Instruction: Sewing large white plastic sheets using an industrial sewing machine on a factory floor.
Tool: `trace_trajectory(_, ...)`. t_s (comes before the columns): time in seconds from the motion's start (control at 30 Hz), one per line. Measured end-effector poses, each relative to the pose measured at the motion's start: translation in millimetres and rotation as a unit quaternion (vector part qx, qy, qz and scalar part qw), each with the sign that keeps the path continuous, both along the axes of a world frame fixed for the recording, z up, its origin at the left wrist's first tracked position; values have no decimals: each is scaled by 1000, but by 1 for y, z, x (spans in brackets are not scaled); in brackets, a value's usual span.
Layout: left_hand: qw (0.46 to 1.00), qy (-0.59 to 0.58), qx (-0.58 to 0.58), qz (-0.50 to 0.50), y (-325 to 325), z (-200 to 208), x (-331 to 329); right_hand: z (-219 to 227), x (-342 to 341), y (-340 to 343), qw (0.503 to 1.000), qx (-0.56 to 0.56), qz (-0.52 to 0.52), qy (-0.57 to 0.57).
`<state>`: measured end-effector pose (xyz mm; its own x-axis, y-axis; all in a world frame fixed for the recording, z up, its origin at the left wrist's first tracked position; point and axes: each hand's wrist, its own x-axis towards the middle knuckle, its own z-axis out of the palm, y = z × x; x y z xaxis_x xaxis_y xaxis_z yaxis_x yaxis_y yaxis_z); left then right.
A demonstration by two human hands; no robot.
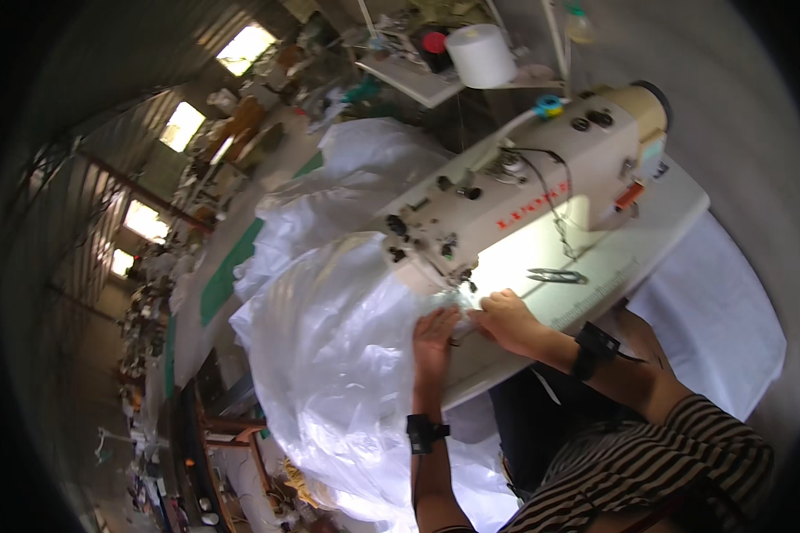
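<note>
A cream sewing machine stands on a pale table, its lamp lighting the needle area. My left hand rests on thin white sheer material just in front of the needle end, its fingers laid fairly flat. Close to its right, my right hand has its fingers curled together at the edge of the material. What lies between those fingertips is too small to make out. Thread snips lie on the machine bed, to the right of my right hand.
The white material spreads in a large heap over the table's left side and hangs down its front. A white thread cone stands on a rack behind the machine. White cloth hangs at the right. A wooden stool stands at the lower left.
</note>
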<state>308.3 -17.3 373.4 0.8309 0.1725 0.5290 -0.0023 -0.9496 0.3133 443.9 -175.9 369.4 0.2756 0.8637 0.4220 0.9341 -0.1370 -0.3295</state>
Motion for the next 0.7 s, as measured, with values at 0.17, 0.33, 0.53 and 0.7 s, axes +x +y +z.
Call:
trace_trajectory(0.17,999,-15,-22,20,-1,-13,1,-9,0,2,999,36,5,-10)
trace_trajectory(0.33,999,-11,20,27,3,-22,4,-10,1,5,999,30,-28,-16)
trace_trajectory(0.53,994,2,50,97,10,-12,22,-8,14,11,1000,-14,-26,3)
trace_trajectory(0.7,986,33,66,151,23,-29,27,15,28,-40,994,49,-81,-52)
